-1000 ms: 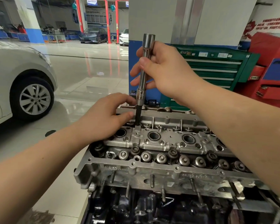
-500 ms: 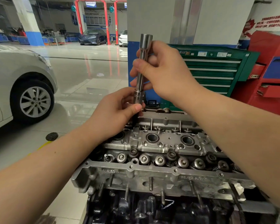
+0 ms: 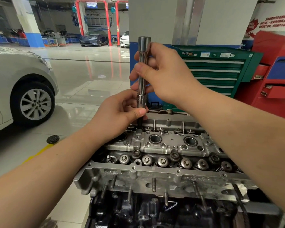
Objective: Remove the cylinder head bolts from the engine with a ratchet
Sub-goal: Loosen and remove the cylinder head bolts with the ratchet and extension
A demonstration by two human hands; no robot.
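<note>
Right hand [image 3: 164, 74] grips smooth chrome extension bar [image 3: 142, 63]; left hand [image 3: 117, 116] pinches knurled socket [image 3: 141, 101] above cast cylinder head [image 3: 155, 176].

one head-worn, wide-angle view, looking forward and slightly down from the person's own eye level. both forearms enter from the bottom corners and meet near the middle, so the camera sits close above the work. the cylinder head [image 3: 155, 176] fills the lower centre, near the lens. beyond it the view faces a pillar [image 3: 187, 20], with a green tool cabinet [image 3: 220, 71] to the right and a silver car [image 3: 20, 83] at the left edge. straight lines bend towards the edges.
</note>
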